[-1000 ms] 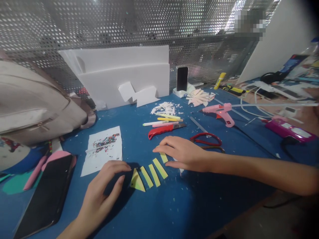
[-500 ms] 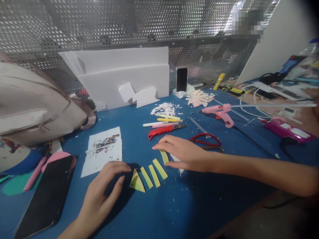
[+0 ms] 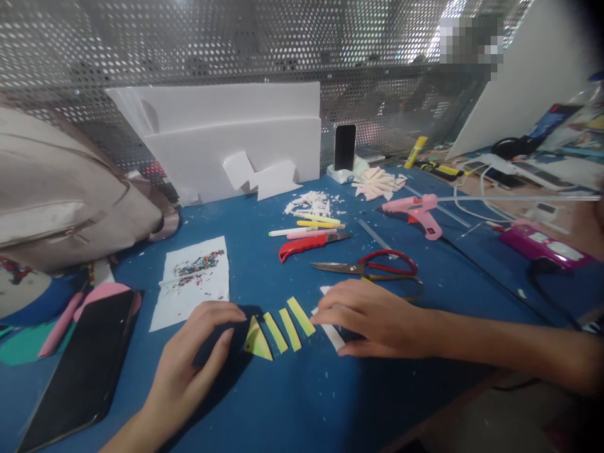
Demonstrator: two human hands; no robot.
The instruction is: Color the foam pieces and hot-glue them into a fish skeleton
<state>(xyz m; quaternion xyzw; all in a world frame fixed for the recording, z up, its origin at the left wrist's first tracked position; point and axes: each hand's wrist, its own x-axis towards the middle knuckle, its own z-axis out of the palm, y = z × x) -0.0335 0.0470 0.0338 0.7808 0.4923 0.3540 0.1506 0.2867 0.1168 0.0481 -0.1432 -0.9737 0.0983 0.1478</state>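
Observation:
A yellow-green triangular piece (image 3: 258, 340) with a dark dot near its left corner lies on the blue table, left of several narrow yellow strips (image 3: 290, 329) set side by side with gaps. My left hand (image 3: 202, 340) rests just left of the triangle, thumb and forefinger apart, holding nothing. Right of the yellow strips, my right hand (image 3: 372, 314) bends over a white strip (image 3: 334, 335), its thumb at the lower end and its fingers across the upper part. The hand hides part of that strip and whatever lies under the palm.
Scissors (image 3: 346, 268), a red craft knife (image 3: 306, 244) and markers (image 3: 314, 224) lie beyond my right hand. A pink glue gun (image 3: 415, 211) is at right, its cord trailing. Paper with colored bits (image 3: 174, 296), a black phone (image 3: 85, 365) and a bag (image 3: 70, 189) are at left.
My right hand has moved right and toward me, uncovering the scissors blades. The yellow strip at its fingers is out of sight, and more of the white strip shows. My left hand stays put.

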